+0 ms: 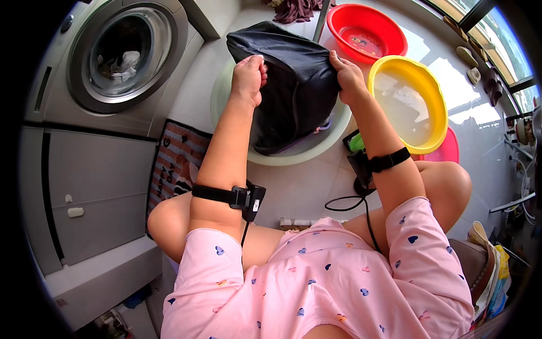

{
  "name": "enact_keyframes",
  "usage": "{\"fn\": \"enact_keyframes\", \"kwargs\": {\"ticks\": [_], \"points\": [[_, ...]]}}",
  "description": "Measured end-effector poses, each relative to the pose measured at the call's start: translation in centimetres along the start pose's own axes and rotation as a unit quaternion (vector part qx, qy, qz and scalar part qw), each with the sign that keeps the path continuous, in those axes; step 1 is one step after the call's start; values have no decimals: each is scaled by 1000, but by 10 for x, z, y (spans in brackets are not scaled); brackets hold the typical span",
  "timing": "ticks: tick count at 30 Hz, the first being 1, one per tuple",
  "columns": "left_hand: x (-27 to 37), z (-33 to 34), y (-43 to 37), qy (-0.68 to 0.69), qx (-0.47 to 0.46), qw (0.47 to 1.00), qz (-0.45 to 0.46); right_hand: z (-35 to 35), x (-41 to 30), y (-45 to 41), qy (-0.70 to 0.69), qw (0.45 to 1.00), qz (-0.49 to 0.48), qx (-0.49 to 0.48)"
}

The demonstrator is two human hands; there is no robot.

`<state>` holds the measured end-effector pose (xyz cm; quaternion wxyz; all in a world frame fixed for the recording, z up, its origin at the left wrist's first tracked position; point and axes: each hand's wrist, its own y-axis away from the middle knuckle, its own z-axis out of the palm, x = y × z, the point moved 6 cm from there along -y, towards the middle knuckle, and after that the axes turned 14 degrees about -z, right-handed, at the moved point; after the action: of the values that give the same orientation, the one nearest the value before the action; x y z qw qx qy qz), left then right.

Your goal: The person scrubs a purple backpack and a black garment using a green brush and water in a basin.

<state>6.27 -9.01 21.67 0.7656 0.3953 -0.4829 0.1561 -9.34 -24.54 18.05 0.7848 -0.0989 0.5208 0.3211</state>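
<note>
A dark garment is stretched between my two hands above a pale green basin. My left hand grips its left part in a closed fist. On the other side, my right hand pinches the cloth's right edge between thumb and fingers. The lower folds hang down into the basin, and a purple cord or trim shows near their right side. What kind of garment it is, I cannot tell. The cloth hides most of the basin's inside.
Right of the basin stand a red basin, a yellow basin holding cloudy water, and a pink basin. A front-loading washing machine is at left, beside a striped mat. Shoes line the window side. A cable hangs near my right knee.
</note>
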Motion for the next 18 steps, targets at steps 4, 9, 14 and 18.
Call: {"fn": "enact_keyframes", "kwargs": {"ticks": [4,9,14,18], "points": [[-13,5,5,34,-20,999,-13,-1,16,4,-55,996,64,-23],[-35,22,13,-118,-21,992,-50,-8,41,3,-76,991,106,39],[-39,37,23,-157,-38,986,39,-5,53,-5,-169,977,102,75],[-33,38,27,-231,2,962,144,2,53,-1,-195,970,119,89]]}}
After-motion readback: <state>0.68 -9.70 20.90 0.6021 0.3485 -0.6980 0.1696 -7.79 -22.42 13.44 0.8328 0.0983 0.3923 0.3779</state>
